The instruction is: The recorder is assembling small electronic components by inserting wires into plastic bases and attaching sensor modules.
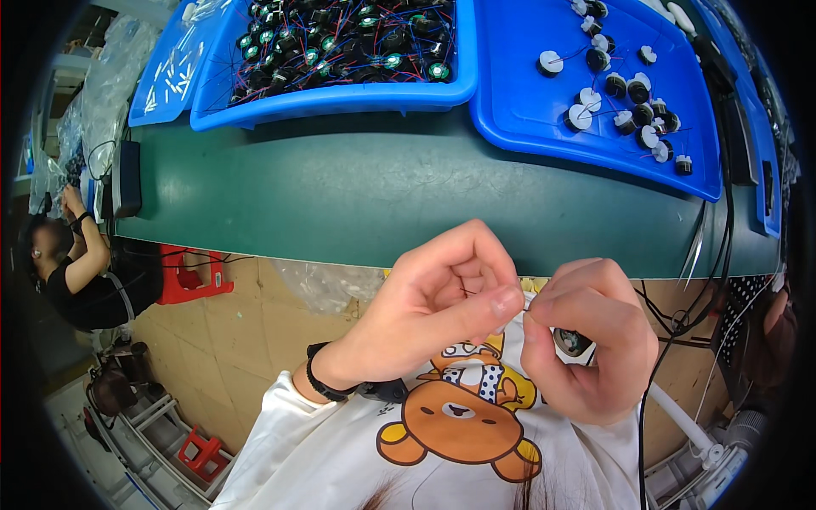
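Both my hands meet close together in front of my chest, just off the table's near edge. My left hand (450, 297) is closed, thumb against the bent index finger, pinching a thin dark wire (467, 293) that shows partly inside the curled fingers. Beside it, my right hand (595, 340) is curled round a small round black motor (572, 342) with a green face, partly covered by the fingers. The right thumb and index finger press together near the left fingertips, where a short bit of dark wire shows between them.
On the green table (323, 187) stands a deep blue bin (340, 104) heaped with wired motors. To its right, a blue tray (527, 110) holds several motors with white caps. Another blue tray (161, 110) holds white sticks. Black cables (722, 221) hang at right. A person (81, 263) works at far left.
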{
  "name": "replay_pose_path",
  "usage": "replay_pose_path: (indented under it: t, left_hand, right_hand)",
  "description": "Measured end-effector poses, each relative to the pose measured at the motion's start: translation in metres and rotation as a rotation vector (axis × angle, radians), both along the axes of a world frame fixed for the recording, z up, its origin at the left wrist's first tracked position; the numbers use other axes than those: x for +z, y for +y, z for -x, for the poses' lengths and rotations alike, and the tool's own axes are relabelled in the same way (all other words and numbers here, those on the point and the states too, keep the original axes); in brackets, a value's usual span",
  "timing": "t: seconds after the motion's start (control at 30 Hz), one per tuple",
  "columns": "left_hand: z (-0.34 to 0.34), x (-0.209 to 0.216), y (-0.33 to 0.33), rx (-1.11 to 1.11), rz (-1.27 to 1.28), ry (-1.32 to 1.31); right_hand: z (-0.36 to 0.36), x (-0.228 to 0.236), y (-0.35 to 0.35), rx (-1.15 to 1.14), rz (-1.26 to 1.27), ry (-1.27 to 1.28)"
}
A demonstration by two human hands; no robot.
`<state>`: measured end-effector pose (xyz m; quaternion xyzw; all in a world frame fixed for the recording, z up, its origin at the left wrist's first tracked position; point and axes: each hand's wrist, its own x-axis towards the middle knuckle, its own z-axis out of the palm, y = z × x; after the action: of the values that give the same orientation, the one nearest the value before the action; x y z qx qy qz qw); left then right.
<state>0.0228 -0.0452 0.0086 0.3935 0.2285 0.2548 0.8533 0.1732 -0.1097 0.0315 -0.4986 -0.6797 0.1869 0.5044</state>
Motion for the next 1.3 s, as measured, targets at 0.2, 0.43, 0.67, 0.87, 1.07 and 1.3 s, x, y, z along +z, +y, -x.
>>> replay_pose_path:
  t: [0.2,0.43,0.67,0.87,1.07,1.3]
  left_hand:
    - [-0.001,0.001,0.0,0.001,0.032,-0.002]
    - [0.0,0.005,0.0,-0.005,0.052,0.056]
    - [-0.001,0.009,0.0,-0.001,0.054,0.069]
    - [-0.001,0.005,-0.002,0.009,0.053,0.045]
    - [0.0,0.006,-0.002,0.004,0.051,0.05]
    - [0.002,0.005,-0.002,0.007,0.055,0.055]
  right_hand:
    - [0.0,-0.002,0.001,-0.015,-0.028,-0.01]
    - [0.0,-0.001,0.002,0.01,-0.021,-0.022]
    - [-0.002,-0.004,0.0,0.032,-0.006,-0.036]
    - [-0.005,0.003,-0.004,0.014,0.12,0.068]
    - [-0.013,0.011,-0.006,0.09,0.153,0.145]
    - [-0.028,0.022,-0.006,0.219,0.188,0.057]
